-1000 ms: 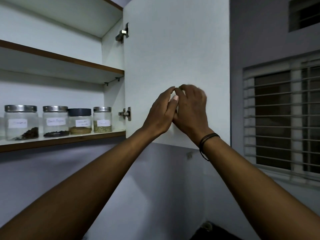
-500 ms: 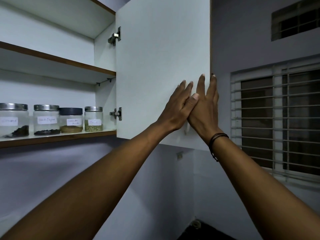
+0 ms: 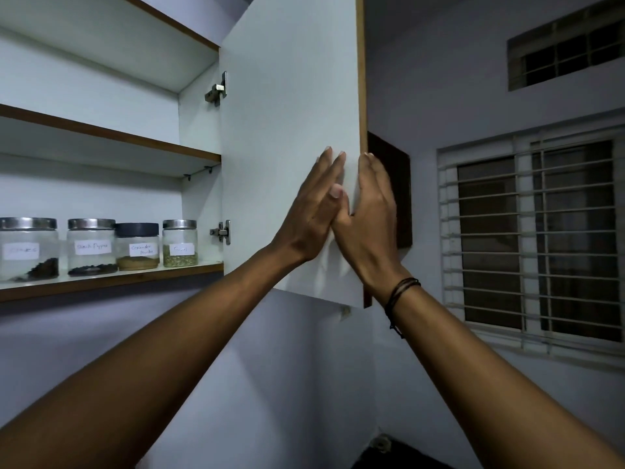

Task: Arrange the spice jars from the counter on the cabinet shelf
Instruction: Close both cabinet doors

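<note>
Two bare forearms raised. Left hand [image 3: 313, 211] flat, fingers extended, palm on white inner face of cabinet door [image 3: 287, 130]; holds nothing. Right hand [image 3: 368, 214] open, fingers at door's brown free edge. Beyond: four labelled glass spice jars [image 3: 91, 245] in row on lowest cabinet shelf [image 3: 111, 280]; three metal lids, one dark.

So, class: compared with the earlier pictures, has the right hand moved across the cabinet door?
Yes. The right hand has slid from the middle of the cabinet door to its free edge, away from the hinge, fingers now wrapping that edge.
</note>
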Demonstrator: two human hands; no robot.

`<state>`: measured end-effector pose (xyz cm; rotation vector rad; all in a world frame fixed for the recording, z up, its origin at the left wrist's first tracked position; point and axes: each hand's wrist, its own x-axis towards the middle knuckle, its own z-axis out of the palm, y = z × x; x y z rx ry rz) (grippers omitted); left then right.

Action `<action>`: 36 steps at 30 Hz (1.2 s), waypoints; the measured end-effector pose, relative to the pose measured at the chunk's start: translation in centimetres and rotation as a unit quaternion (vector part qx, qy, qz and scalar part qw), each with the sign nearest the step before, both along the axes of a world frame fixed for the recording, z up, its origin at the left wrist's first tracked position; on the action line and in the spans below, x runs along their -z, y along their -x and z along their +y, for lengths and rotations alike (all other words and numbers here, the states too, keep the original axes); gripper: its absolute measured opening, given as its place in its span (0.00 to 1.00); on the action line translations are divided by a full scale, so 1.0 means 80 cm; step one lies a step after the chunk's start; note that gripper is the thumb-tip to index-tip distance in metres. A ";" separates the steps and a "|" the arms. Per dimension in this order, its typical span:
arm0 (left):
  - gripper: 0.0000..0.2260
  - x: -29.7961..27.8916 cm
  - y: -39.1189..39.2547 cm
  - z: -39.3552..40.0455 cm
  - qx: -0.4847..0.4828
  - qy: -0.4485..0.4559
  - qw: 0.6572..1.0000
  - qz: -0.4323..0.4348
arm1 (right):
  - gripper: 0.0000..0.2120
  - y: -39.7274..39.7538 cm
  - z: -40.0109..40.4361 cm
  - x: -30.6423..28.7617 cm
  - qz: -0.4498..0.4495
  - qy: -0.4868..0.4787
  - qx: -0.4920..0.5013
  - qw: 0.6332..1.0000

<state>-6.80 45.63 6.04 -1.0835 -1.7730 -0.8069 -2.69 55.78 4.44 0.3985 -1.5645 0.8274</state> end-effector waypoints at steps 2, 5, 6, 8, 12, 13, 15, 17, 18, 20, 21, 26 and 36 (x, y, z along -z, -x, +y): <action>0.44 0.000 -0.004 -0.022 0.014 -0.023 1.000 0.009 | 0.27 -0.017 -0.021 0.000 0.021 0.018 -0.038 0.999; 0.42 0.003 -0.010 -0.055 0.055 -0.058 0.997 0.011 | 0.27 -0.039 -0.056 0.000 0.045 0.023 -0.081 0.995; 0.40 0.003 -0.012 -0.067 0.066 -0.065 0.996 0.015 | 0.27 -0.044 -0.068 0.000 0.054 0.023 -0.095 0.994; 0.37 0.005 -0.018 -0.092 0.081 -0.073 0.994 0.017 | 0.28 -0.052 -0.092 -0.001 0.071 0.019 -0.121 0.990; 0.40 0.009 -0.039 -0.146 0.142 -0.114 0.982 -0.043 | 0.27 -0.059 -0.144 -0.001 0.076 -0.008 -0.174 0.982; 0.37 0.011 -0.045 -0.161 0.143 -0.129 0.980 -0.053 | 0.26 -0.059 -0.159 -0.001 0.077 -0.014 -0.188 0.979; 0.29 0.014 -0.056 -0.190 0.149 -0.158 0.974 -0.065 | 0.24 -0.058 -0.190 -0.003 0.075 -0.026 -0.224 0.971; 0.25 0.014 -0.067 -0.225 0.130 -0.175 0.975 -0.052 | 0.24 -0.056 -0.223 -0.005 0.070 -0.044 -0.256 0.963; 0.24 0.014 -0.072 -0.244 0.118 -0.181 0.976 -0.040 | 0.24 -0.054 -0.241 -0.005 0.067 -0.054 -0.266 0.960; 0.23 0.013 -0.081 -0.281 0.079 -0.194 0.978 -0.018 | 0.24 -0.050 -0.272 -0.004 0.058 -0.078 -0.281 0.955; 0.23 0.013 -0.085 -0.300 0.049 -0.200 0.979 -0.003 | 0.25 -0.048 -0.288 -0.003 0.054 -0.090 -0.288 0.952; 0.21 0.007 -0.099 -0.380 -0.040 -0.244 0.969 -0.004 | 0.27 -0.028 -0.362 -0.003 0.041 -0.144 -0.280 0.948; 0.19 0.011 -0.087 -0.494 -0.215 -0.289 0.932 -0.036 | 0.33 0.025 -0.474 0.008 -0.008 -0.282 -0.194 0.940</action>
